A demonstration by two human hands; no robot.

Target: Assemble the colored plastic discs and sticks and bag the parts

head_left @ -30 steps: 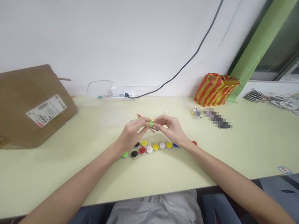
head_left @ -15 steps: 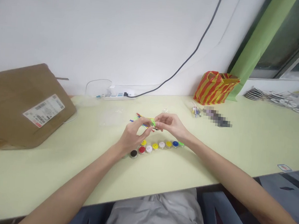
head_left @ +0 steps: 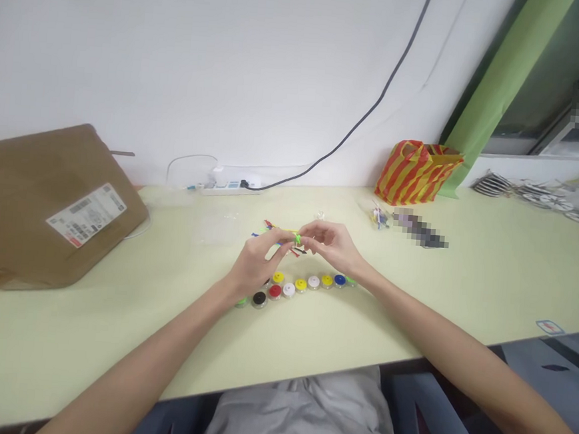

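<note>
My left hand point(head_left: 260, 258) and my right hand point(head_left: 333, 247) meet above the table, thumbs and fingertips pinched together. Between them is a small bright green piece point(head_left: 298, 239), too small to name exactly; both hands are closed on it. Thin coloured plastic sticks point(head_left: 269, 225) in red, blue, yellow and black lie behind and below the fingers, partly hidden. Nearer my body, several small round clear containers stand in rough rows, among them a black-topped one point(head_left: 259, 299), a red-topped one point(head_left: 275, 291) and a blue-topped one point(head_left: 339, 280). My left wrist covers part of this group.
A cardboard box point(head_left: 29, 210) fills the left side. Along the wall lies a power strip point(head_left: 229, 184) with a black cable point(head_left: 360, 119). Behind on the right are a striped bag point(head_left: 416, 173) and a small clear packet point(head_left: 380, 217). The table's front edge runs close to my lap.
The green piece has turned slightly between my fingertips, and more of it shows. Both hands stay in nearly the same place. Things on the table have not moved.
</note>
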